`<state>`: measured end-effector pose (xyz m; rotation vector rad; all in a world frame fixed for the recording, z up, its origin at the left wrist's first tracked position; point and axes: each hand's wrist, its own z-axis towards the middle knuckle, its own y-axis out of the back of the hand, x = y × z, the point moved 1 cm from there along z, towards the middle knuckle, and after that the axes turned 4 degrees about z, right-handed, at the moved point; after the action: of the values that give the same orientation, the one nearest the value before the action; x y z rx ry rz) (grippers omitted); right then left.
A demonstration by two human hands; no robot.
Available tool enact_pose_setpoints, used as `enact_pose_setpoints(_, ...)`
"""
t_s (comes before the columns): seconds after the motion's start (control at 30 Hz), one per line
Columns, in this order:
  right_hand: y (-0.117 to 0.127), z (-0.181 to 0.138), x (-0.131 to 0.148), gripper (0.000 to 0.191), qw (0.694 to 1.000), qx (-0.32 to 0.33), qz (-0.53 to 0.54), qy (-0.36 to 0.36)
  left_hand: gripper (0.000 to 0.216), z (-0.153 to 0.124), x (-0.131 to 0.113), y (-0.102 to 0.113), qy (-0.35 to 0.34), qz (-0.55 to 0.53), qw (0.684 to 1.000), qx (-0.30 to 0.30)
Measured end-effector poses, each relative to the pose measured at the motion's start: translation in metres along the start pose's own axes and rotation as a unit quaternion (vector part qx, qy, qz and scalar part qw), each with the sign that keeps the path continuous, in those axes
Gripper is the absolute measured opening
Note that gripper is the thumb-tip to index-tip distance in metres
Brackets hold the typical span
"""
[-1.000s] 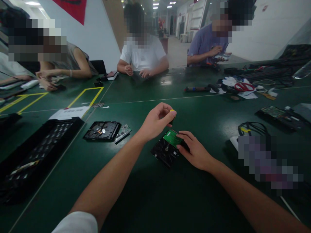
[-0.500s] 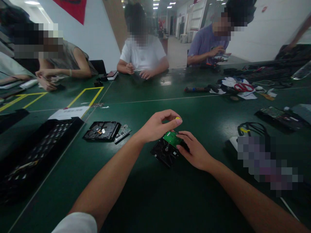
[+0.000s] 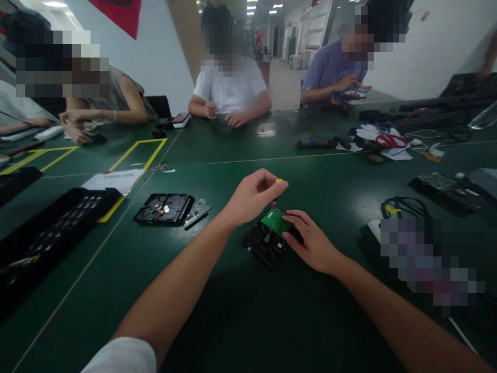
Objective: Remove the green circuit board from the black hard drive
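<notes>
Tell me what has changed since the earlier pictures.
The long black open tray has shifted left, uncovering more flat yellow tape. The left hand dipped, then rose, holding the small yellow-capped dark tool throughout. As before, the right hand touches the green rectangular circuit board on the black hard drive.

**Dim Below, Hazy Above**

Ceiling lamps [image 3: 251,8] glow at twelve o'clock, glinting off the table [image 3: 217,321], which darkens towards six. Haze smears twelve; the edges stretch; blocky pixels mask ten, twelve, one and four.

Within 0.5 s, the left hand [image 3: 254,196] rose slightly; the black tray [image 3: 75,230] slid left.
</notes>
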<state>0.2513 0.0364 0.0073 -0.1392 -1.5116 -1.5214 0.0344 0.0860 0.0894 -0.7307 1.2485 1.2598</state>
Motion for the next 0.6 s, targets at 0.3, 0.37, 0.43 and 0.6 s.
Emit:
enact_pose_setpoints(0.3,-0.0002,-0.0004,-0.0007,0.040,1.000,0.002,0.005,-0.001,0.037,0.0004,0.0027,0.0016,-0.004,0.015,0.999,-0.030)
enact_pose_setpoints(0.37,-0.0006,-0.0006,-0.0013,0.040,1.000,0.000,0.003,0.002,0.034,0.0010,0.0007,0.0015,-0.013,-0.003,1.000,-0.004)
enact_pose_setpoints(0.43,-0.0011,-0.0006,-0.0019,0.040,1.000,-0.002,0.000,0.002,0.035,0.0014,-0.0007,0.0014,-0.019,-0.015,0.999,0.021)
enact_pose_setpoints(0.6,-0.0013,0.0001,-0.0022,0.039,1.000,-0.001,0.004,0.005,0.033,0.0005,-0.0031,0.0009,-0.022,-0.025,0.997,0.067)
